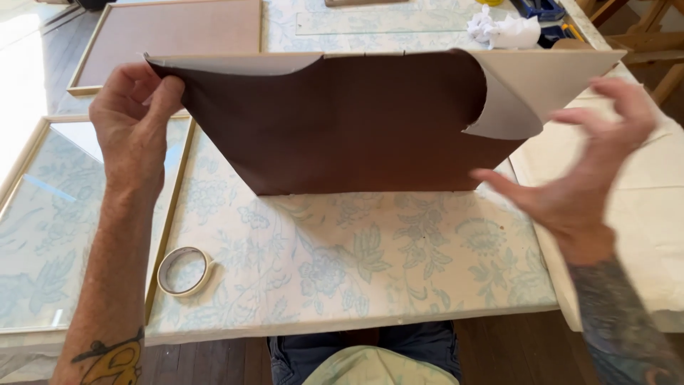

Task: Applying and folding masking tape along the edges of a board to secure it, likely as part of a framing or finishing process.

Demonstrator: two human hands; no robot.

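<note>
A large dark brown sheet (356,121) with a pale back stands tilted up from the table, its lower edge resting on the floral cloth (335,264). Both upper corners curl over and show the pale side. My left hand (135,121) pinches the sheet's upper left corner. My right hand (591,164) hovers at the sheet's right side, fingers spread, just apart from the curled right corner, holding nothing. A stiff beige board (556,75) shows behind the sheet at the right.
A roll of masking tape (184,271) lies on the cloth at the front left. A gold-framed glass pane (43,221) sits at left, a brown framed board (171,32) at the back left. Crumpled white paper (502,30) lies at the back. Pale padding (641,214) covers the right.
</note>
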